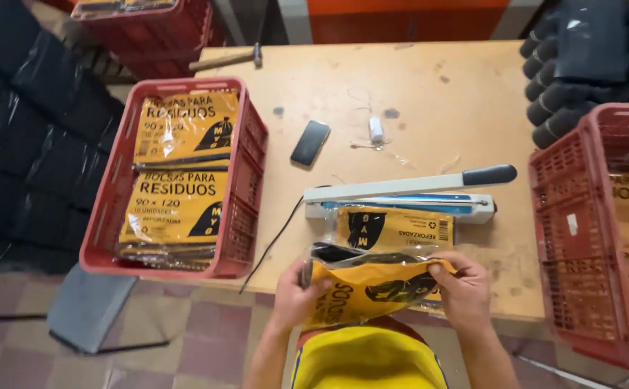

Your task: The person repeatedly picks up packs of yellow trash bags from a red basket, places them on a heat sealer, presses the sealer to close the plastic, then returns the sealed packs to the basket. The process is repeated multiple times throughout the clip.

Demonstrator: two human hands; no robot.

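With the wooden table (437,94) under you and the impulse sealer (401,196) just ahead, keep your left hand (294,297) and right hand (465,288) closed on the yellow bag packet (372,284) at the table's near edge, its clear mouth flat and even.

Phone: black slab phone (310,142) flat on the wooden table (458,86).
Hammer: wooden-handled hammer (226,59) at the far edge.
Left crate: red plastic crate (246,155) holding yellow packets.

wear: yellow shirt, red-blue trim | forearms: bare, no sleeves
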